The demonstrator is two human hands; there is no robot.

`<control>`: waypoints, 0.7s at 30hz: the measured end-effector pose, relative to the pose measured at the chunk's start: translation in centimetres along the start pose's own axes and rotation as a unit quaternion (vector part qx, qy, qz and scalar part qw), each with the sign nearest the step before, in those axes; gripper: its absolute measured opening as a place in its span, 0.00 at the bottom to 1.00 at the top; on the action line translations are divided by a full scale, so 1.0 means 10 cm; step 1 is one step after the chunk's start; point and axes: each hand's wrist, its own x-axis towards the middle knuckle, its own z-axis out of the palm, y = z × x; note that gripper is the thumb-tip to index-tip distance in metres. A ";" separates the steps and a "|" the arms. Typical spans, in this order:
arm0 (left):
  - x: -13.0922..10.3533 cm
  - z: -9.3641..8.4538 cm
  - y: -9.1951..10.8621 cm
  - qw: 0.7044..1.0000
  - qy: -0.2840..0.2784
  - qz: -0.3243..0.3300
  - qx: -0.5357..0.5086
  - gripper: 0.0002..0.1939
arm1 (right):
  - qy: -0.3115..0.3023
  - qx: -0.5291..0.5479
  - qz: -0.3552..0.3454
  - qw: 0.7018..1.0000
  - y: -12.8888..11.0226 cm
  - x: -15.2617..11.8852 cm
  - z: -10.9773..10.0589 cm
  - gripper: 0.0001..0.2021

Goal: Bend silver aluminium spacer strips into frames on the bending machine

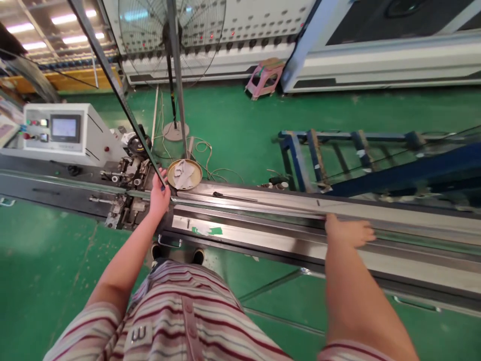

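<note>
My left hand (160, 195) is closed around the lower end of a long, thin dark metal strip (124, 105) that rises steeply up and to the left. Just beside it are the clamps and rollers of a machine head (131, 173) and a round yellowish tray (199, 183) with a crumpled whitish cloth (183, 173) in it. Over the long metal bed (263, 238), my right hand (347, 232) is palm down with its fingers stretched to the right. Its inner edge is by a long slim rail (285, 212); whether they touch is unclear. A thin black-handled rod (235, 196) lies on the bed.
A control box with a screen (63, 128) stands on the left of the machine. Behind the bed are a fan (172, 35) on a pole, loose cables (206, 150), a pink stool (266, 79) and a blue metal frame (300, 163). Door-like handles (169, 244) stick out at the front.
</note>
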 end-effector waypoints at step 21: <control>0.87 -3.32 -1.38 0.983 0.063 0.019 0.172 0.35 | 0.082 -0.164 -0.298 0.937 -0.71 -3.04 1.23 0.28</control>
